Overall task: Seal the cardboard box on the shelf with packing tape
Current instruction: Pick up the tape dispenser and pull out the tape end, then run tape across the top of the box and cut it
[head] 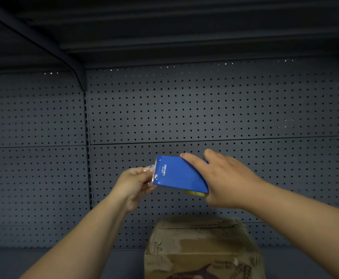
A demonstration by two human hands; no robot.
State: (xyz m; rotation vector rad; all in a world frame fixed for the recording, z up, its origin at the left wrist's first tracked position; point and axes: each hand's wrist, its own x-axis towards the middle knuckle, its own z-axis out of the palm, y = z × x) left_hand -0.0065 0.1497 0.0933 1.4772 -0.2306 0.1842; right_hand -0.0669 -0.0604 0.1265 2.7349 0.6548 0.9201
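The right hand (225, 178) grips a smooth blue tape holder (179, 174) marked "deli". The left hand's (134, 182) fingers pinch its clear tape end (151, 169) above the brown cardboard box (200, 248).

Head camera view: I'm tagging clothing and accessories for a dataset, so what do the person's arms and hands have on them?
Nothing visible. The left hand and right hand are bare, with no gloves, rings or watch showing. Both forearms are uncovered down to the frame's bottom edge, so no sleeves appear; any clothing higher up is out of view.

Blue tape dispenser (179, 174) in right hand (228, 180), tape end (151, 170) pinched by left hand (133, 183), above cardboard box (203, 248).
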